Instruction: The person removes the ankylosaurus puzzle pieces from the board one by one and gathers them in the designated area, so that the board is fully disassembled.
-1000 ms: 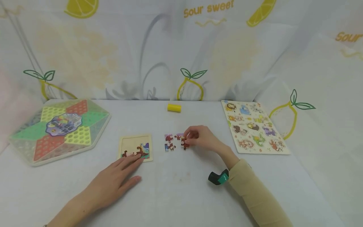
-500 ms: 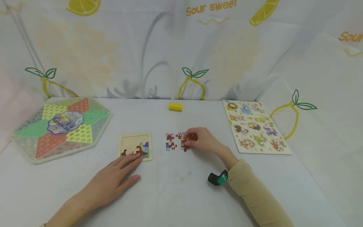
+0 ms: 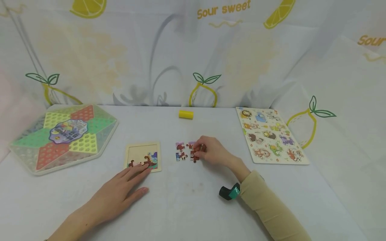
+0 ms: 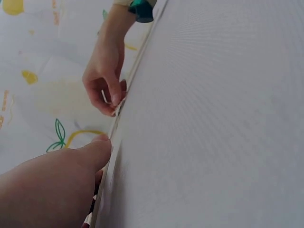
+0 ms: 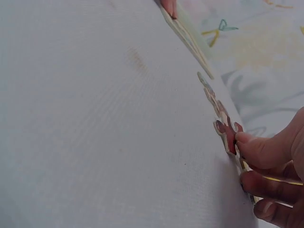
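Note:
In the head view, my left hand [image 3: 116, 192] lies with straight fingers over the lower edge of a square wooden puzzle tray [image 3: 141, 145]. Several brown and teal pieces sit in the tray's lower right part, some hidden under the fingers. My right hand [image 3: 215, 151] pinches a brown jigsaw piece [image 3: 194, 156] between thumb and fingers, low at the tabletop; the fingers cover part of it. Left of it lie loose pieces, one purple and brown [image 3: 180, 146] and one blue and brown [image 3: 181, 156]. In the right wrist view, the thumb [image 5: 259, 148] meets a brown piece's edge.
A Chinese checkers board [image 3: 69, 134] lies at the left. An animal peg-puzzle board [image 3: 271, 137] is at the right. A yellow cylinder [image 3: 186, 114] lies near the back, and a black and green curved piece [image 3: 230, 192] beside the right sleeve.
My right hand has shifted slightly left and nearer me, and the brown jigsaw piece under its fingers has slid a little left. My left hand stays on the tray.

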`<control>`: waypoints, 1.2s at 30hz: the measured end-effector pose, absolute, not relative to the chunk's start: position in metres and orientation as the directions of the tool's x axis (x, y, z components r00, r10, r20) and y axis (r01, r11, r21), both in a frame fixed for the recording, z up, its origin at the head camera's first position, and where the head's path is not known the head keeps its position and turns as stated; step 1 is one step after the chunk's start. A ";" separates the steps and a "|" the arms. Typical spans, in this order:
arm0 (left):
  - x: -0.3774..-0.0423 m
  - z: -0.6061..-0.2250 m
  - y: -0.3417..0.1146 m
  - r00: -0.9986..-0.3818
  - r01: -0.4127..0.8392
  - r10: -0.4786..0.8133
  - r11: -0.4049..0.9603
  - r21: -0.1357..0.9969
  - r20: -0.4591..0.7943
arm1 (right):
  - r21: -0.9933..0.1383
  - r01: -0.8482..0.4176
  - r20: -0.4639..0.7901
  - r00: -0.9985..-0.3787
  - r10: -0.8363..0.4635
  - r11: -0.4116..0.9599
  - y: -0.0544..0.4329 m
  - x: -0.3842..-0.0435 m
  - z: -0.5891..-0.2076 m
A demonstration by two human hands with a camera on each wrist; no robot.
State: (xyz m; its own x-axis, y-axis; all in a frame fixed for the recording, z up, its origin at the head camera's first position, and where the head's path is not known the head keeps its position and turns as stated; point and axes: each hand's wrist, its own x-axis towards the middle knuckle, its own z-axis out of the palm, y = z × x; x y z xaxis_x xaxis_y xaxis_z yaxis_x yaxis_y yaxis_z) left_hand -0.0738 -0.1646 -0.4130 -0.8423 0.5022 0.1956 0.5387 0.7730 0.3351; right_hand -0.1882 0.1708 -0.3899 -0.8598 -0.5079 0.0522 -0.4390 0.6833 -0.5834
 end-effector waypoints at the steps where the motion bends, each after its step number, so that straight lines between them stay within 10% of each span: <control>1: -0.074 -0.413 -0.165 -0.842 0.539 0.502 0.773 0.335 0.197 | -0.576 -0.443 0.052 -0.859 -0.510 0.687 0.171 -0.188 -0.390; 36: -0.074 -0.413 -0.165 -0.844 0.536 0.504 0.770 0.345 0.185 | -0.575 -0.398 -0.047 -0.856 -0.515 0.715 0.179 -0.191 -0.384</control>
